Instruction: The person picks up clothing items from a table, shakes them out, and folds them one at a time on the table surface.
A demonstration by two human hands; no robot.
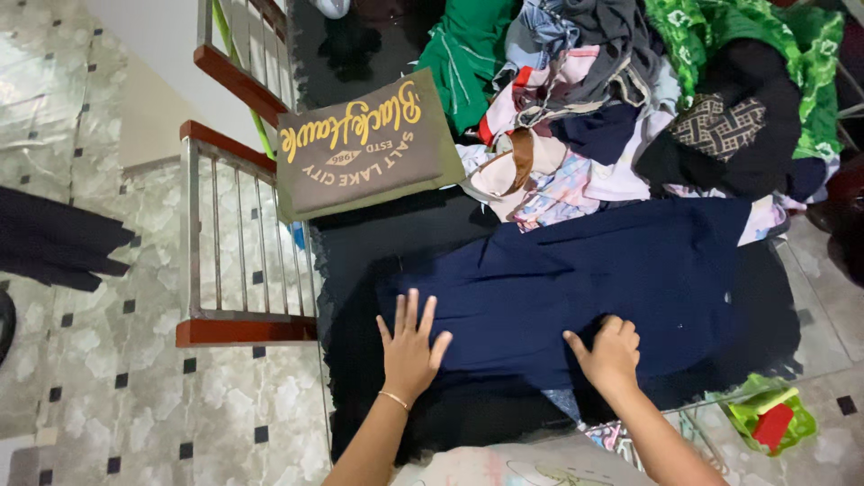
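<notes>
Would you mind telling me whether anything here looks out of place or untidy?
Yes: the clothes pile behind the navy garment is a jumbled, unsorted heap, and a dark cloth lies on the tiled floor.

A folded olive-brown shirt [364, 144] with yellow lettering lies by the railing [236, 243]; behind it a heap of mixed clothes [621, 99] piles up, a green patterned cloth [765, 45] on top; a dark garment [54, 238] lies on the tiled floor [99, 387]; a green and red plastic item [769, 416] sits low right.
</notes>
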